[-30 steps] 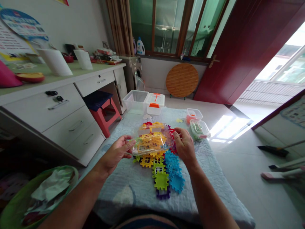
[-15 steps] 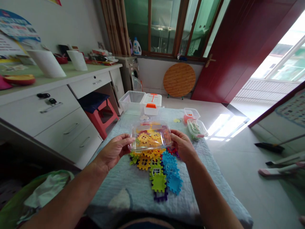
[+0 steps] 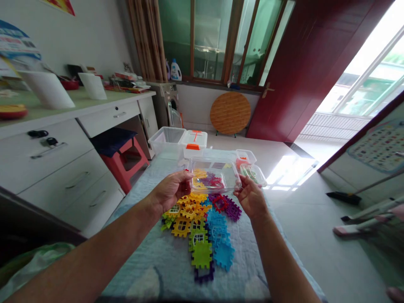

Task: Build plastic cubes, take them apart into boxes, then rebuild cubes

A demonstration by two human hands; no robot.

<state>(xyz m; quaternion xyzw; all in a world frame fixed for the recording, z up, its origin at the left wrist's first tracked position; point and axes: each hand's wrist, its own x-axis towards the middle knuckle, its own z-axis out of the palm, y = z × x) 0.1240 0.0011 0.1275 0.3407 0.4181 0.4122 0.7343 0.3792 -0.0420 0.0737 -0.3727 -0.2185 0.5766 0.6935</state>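
The clear plastic box is held level above the blue quilt, over a pile of interlocking toy tiles. The left hand is closed around its left edge; the right hand pinches its right rim between thumb and fingers. The box looks light, thin-walled and smooth, likely flexing under pressure, so opposite rims give the firmest hold. Two small lidded containers sit just behind it.

Interlocking tiles lie on the quilt, below a clear box; lidded containers behind, desk left.
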